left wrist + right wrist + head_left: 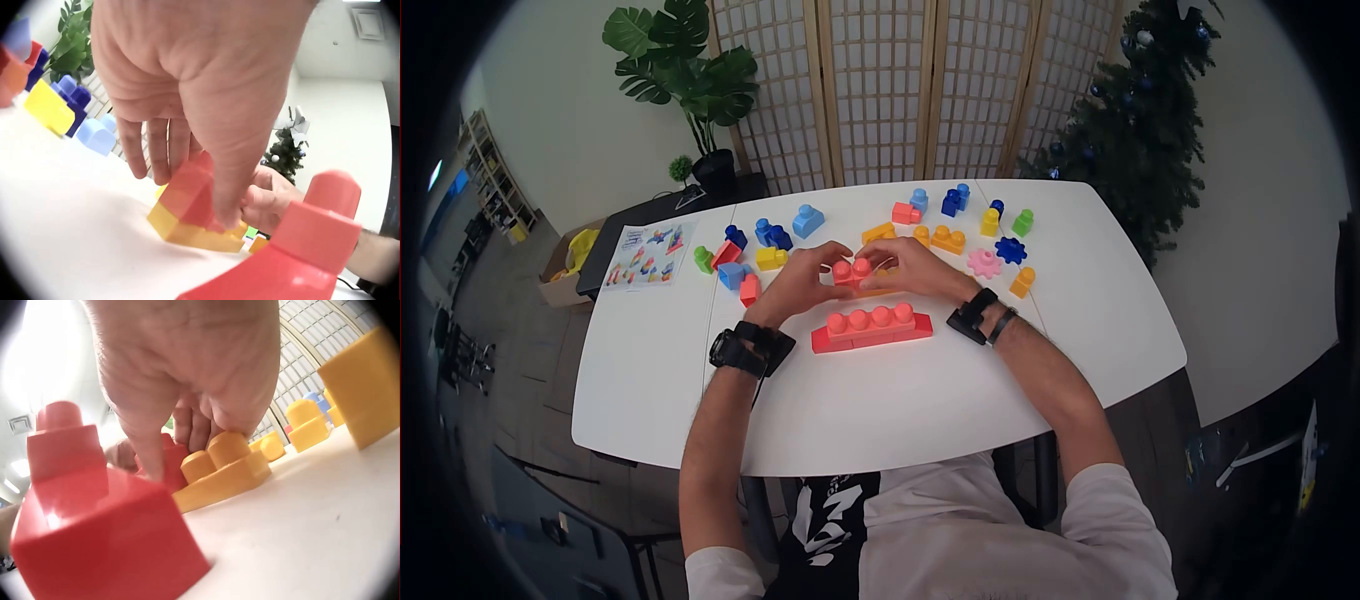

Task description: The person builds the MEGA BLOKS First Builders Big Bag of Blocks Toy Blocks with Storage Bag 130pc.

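Observation:
Both hands meet over a red block (852,274) behind the long red piece (873,329) with its row of studs. The left hand (802,284) pinches the red block between thumb and fingers; in the left wrist view this block (189,190) sits on an orange-yellow block (203,238). The right hand (920,268) has its thumb and fingers around the red block's other side. In the right wrist view the red block (175,464) stands at the end of an orange block (231,477) with bare studs, the right hand (187,381) above.
Blue, yellow, green and red blocks lie at the left, near a printed sheet (647,256). At the back and right are orange blocks (947,238), a pink gear (984,263), a dark blue gear (1011,250) and a green block (1023,222).

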Available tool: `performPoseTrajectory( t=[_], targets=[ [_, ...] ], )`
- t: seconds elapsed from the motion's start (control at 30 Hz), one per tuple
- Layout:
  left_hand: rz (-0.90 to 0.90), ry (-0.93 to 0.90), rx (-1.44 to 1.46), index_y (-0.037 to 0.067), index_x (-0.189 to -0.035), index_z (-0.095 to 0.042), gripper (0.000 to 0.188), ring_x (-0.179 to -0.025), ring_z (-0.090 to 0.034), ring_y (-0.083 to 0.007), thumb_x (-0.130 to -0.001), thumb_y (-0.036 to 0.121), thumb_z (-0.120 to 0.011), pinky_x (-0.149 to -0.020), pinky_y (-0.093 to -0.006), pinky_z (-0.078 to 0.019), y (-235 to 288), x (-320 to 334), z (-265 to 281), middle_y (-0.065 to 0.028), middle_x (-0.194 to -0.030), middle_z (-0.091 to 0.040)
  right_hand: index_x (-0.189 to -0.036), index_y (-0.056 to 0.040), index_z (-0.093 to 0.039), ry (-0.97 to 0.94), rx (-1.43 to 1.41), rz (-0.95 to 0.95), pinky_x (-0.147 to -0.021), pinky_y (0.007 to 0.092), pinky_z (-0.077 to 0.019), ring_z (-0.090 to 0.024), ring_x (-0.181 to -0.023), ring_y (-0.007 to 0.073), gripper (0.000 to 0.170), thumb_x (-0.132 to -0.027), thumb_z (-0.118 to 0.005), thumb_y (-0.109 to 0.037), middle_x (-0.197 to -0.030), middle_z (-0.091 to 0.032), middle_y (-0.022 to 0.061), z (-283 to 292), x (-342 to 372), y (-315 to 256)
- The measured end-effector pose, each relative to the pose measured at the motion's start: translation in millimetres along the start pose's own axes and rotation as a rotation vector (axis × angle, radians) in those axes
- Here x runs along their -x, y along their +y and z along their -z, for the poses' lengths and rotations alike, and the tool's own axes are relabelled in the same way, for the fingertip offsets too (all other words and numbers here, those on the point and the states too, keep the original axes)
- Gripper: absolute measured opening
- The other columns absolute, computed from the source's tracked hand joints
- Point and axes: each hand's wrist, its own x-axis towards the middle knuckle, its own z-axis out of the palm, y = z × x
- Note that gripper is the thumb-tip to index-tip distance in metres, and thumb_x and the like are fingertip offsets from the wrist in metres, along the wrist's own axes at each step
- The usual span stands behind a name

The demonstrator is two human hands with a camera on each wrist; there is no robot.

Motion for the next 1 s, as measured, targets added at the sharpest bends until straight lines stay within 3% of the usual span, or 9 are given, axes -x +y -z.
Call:
performPoseTrajectory(
  t=[0.13,0.17,0.23,0.33,0.47,0.53,0.67,0.87,1.0],
  targets=[
    [-0.003,0.203,-0.149,0.005,-0.14,-0.064,0.067,-0.114,-0.072,-0.0263,-0.086,0.031,-0.093,-0.098,-0.04,-0.0593,19,15,32,-0.0119,-0.122,-0.076,-0.122,0.0011,-0.073,0.131,0.048,-0.112,-0.092,0.0378,-0.0593,-0.076,-0.102,0.0259,0.034,-0.095,-0.079,-0.019,-0.108,-0.078,0.0154,39,-14,7],
    [0.045,0.226,-0.178,0.003,-0.131,-0.069,0.064,-0.107,-0.075,-0.0282,-0.086,0.042,-0.092,-0.088,-0.0413,-0.0608,13,17,46,-0.015,-0.117,-0.077,-0.122,0.0011,-0.073,0.126,0.041,-0.115,-0.092,0.0378,-0.0593,-0.076,-0.102,0.0259,0.034,-0.095,-0.079,-0.019,-0.108,-0.078,0.0154,51,-18,14],
    [0.156,0.254,-0.47,0.003,-0.111,-0.076,0.043,-0.096,-0.076,-0.0291,-0.086,0.035,-0.091,-0.083,-0.0396,-0.0614,-1,31,69,-0.0145,-0.103,-0.078,-0.115,0.0019,-0.074,0.213,0.513,-0.068,-0.091,0.0425,-0.0598,-0.075,-0.1,0.032,0.026,-0.096,-0.075,-0.016,-0.107,-0.077,0.0183,73,-22,35],
    [0.31,0.277,-0.708,0.003,-0.098,-0.077,0.035,-0.089,-0.076,-0.03,-0.083,0.031,-0.092,-0.078,-0.0397,-0.0618,-8,47,71,-0.0141,-0.094,-0.077,-0.109,-0.0004,-0.075,0.292,0.731,-0.034,-0.092,0.0466,-0.0595,-0.074,-0.098,0.0369,0.023,-0.093,-0.075,-0.016,-0.109,-0.077,0.0197,80,-28,61],
    [0.487,0.233,-0.746,0.003,-0.095,-0.077,0.038,-0.083,-0.076,-0.0336,-0.081,0.035,-0.09,-0.077,-0.0427,-0.0614,-11,59,64,-0.0139,-0.087,-0.078,-0.106,-0.0034,-0.076,0.229,0.787,-0.206,-0.091,0.0493,-0.0596,-0.074,-0.1,0.0383,0.021,-0.089,-0.075,-0.016,-0.106,-0.077,0.0187,73,-41,61],
    [0.435,0.292,-0.753,0.002,-0.088,-0.075,0.027,-0.082,-0.076,-0.0315,-0.077,0.022,-0.09,-0.074,-0.0427,-0.0609,-24,60,59,-0.0133,-0.083,-0.076,-0.103,-0.0049,-0.076,0.197,0.833,-0.284,-0.089,0.0486,-0.0603,-0.075,-0.1,0.0384,0.019,-0.087,-0.075,-0.015,-0.104,-0.077,0.0188,69,-49,65],
    [0.485,0.202,-0.618,0.002,-0.092,-0.075,0.027,-0.085,-0.076,-0.0326,-0.074,0.017,-0.091,-0.077,-0.0405,-0.0617,-26,63,64,-0.0147,-0.087,-0.077,-0.099,-0.0044,-0.076,0.216,0.821,-0.332,-0.086,0.0484,-0.0605,-0.075,-0.1,0.0384,0.015,-0.086,-0.073,-0.011,-0.101,-0.077,0.0192,65,-54,78],
    [0.451,0.189,-0.518,-0.001,-0.105,-0.078,0.035,-0.086,-0.078,-0.0317,-0.076,0.015,-0.09,-0.081,-0.0389,-0.0616,-20,65,69,-0.0169,-0.093,-0.08,-0.095,-0.0051,-0.077,0.251,0.533,-0.298,-0.085,0.043,-0.0605,-0.075,-0.094,0.0368,0.02,-0.079,-0.085,-0.013,-0.101,-0.077,0.0179,80,-52,58],
    [0.404,0.209,-0.418,-0.002,-0.114,-0.078,0.04,-0.092,-0.079,-0.0296,-0.08,0.017,-0.088,-0.082,-0.0378,-0.0624,-7,55,76,-0.0172,-0.1,-0.081,-0.1,-0.0024,-0.08,0.289,0.362,-0.1,-0.084,0.0355,-0.0615,-0.075,-0.09,0.0278,0.025,-0.079,-0.086,-0.014,-0.096,-0.078,0.0151,93,-43,25]
  ],
)
